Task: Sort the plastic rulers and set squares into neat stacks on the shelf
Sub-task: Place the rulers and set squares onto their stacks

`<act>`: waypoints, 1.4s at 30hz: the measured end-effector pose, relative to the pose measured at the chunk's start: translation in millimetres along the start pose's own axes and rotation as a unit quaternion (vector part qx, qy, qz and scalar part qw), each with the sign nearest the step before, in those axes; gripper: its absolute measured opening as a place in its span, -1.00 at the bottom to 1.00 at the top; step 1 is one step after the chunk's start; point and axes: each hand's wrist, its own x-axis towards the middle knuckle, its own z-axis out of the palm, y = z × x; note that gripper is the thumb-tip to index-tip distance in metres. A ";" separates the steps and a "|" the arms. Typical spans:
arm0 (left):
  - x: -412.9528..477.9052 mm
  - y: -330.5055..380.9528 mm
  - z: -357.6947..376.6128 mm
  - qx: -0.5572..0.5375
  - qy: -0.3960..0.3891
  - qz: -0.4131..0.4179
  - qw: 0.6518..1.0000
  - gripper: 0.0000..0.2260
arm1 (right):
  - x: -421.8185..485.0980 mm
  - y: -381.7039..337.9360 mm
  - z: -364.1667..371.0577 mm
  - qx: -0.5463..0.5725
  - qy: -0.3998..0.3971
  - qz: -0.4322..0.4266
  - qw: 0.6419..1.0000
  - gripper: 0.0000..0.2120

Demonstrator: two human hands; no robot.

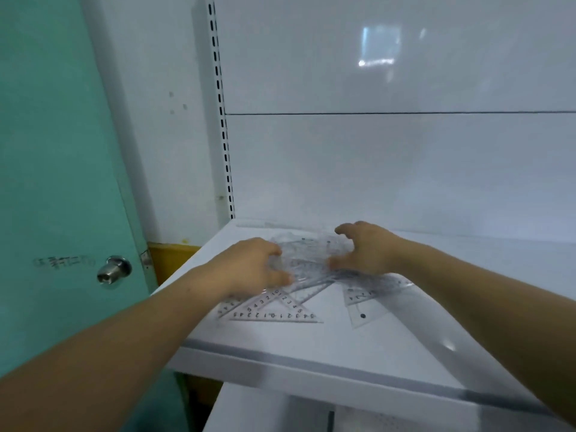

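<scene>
Clear plastic pile of rulers and set squares [311, 285] sits jumbled on the white shelf [311, 347], left of centre, pieces overlapping at odd angles. Both hands are in it. Left hand [249, 266] comes in from near left, fingers curled round the left end of a see-through bundle [307, 254] at the far part of the pile. Right hand [371, 251] takes the opp. end: thumb pressed against the bundle's near edge, other fingers arched over the top, so it's grasped btwn the two hands. Bundle is blurred; can't count the pieces or tell whether it's lifted off the shelf. On the near side of the pile a set square [274, 314] lies flat w/ black numerals readable along its edges, its left part tucked under other pieces by the left hand. Right of that, another clear piece [363, 310] w/ a dark dot lies flat, its far end running under the right wrist. Behind: white back panel [389, 169] and a slotted upright [222, 120] at the shelf's far-left corner. Far left, a teal door [56, 151] w/ a metal knob [113, 269].
</scene>
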 end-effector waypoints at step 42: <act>-79.1 -104.7 -41.6 -0.062 0.200 0.004 0.978 -0.63 | -52.2 -35.4 21.3 0.167 0.238 0.038 0.956 -0.50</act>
